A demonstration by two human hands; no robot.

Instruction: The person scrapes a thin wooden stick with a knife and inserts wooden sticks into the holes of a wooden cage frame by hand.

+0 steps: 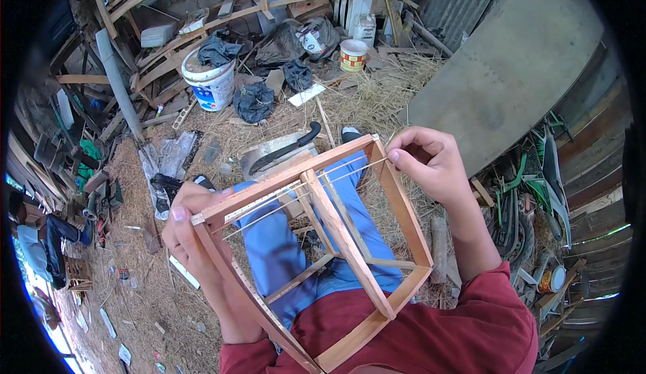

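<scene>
A box-shaped wooden frame (350, 239) rests tilted over my lap, with a middle bar (340, 229) across its open side. My left hand (192, 222) is closed round the frame's left corner. Thin light sticks (269, 210) run across the frame just inside its far rail (289, 177) and through the middle bar. At the right corner, my right hand (420, 162) pinches thumb against finger at the end of a thin stick. Beyond the far rail a knife with a black handle (306, 136) lies on a board (259, 152).
A white bucket (212, 85) with black plastic on it stands at the far left, and a smaller tub (353, 56) farther back. A large grey sheet (511, 71) leans at the right. Another person (50, 239) sits at the far left. Straw covers the ground.
</scene>
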